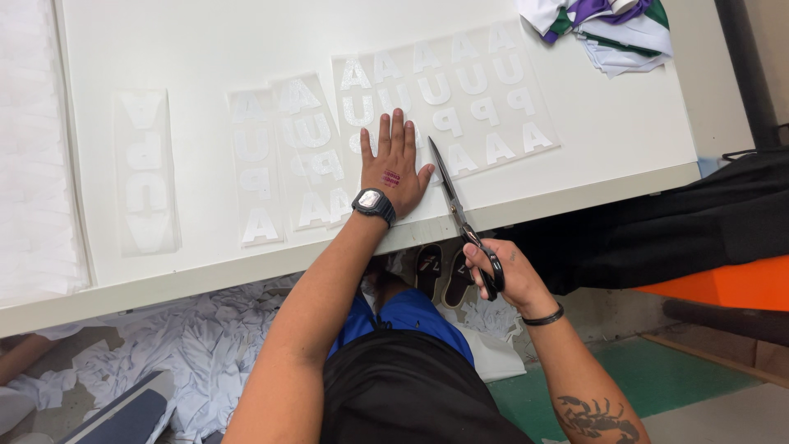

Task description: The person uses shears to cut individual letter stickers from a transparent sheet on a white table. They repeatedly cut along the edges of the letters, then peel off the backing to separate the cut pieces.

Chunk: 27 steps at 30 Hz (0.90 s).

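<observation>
Looking down through the head camera, I see my left hand (393,164) pressed flat, fingers spread, on the big transparent sheet of white letters (460,99) lying on the white table (205,41). It grips nothing, only pins the sheet near its lower left corner. My right hand (501,275) has its fingers through the black handles of the scissors (460,214), closed round them; the blades are parted narrowly, tips at the sheet's lower edge just beside my left thumb.

Progress, as I judge it: three narrow strips already lie separate to the left (one (146,173) well apart, two (256,168) (312,152) side by side near my hand). The large sheet appears to hold about four uncut columns, so roughly half remains.

Folded cloth (612,25) sits at the far corner.
</observation>
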Motion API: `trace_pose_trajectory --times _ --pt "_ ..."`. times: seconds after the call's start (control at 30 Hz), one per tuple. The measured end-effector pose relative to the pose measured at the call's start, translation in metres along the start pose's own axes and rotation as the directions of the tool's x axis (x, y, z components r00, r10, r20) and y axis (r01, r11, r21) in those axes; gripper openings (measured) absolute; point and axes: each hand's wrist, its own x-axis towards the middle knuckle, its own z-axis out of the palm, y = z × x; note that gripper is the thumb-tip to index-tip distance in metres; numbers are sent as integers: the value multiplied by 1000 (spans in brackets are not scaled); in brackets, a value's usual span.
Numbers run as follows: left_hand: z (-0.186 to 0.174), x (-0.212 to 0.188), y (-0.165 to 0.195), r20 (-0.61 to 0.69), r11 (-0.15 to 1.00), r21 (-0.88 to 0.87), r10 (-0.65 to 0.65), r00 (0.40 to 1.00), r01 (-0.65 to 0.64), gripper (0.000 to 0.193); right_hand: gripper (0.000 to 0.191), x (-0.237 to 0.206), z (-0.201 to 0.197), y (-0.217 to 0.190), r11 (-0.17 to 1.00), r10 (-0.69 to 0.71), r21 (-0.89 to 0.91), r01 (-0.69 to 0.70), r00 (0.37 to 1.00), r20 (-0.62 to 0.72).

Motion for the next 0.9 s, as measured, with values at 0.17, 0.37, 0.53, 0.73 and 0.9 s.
trace_pose_trajectory --times 0.17,0.37,0.53,0.73,0.9 --pt "-1 -1 0 -2 1000 -7 2 1000 -2 82 49 13 3 -9 1000 10 20 -10 1000 -17" --pt "-4 -2 1 -12 1000 -4 5 1000 -5 82 50 33 1 -21 1000 10 23 -10 1000 -9" --pt "-6 -1 2 -6 1000 -10 0 1000 0 82 50 46 2 -35 999 -4 43 4 1000 0" --pt "-7 -2 1 -17 1000 -22 2 1000 -3 83 49 60 11 -59 999 -18 40 18 1000 -9" --pt "-7 -3 2 -22 1000 -26 3 1000 -4 83 49 70 18 -84 998 -20 53 20 1000 -1"
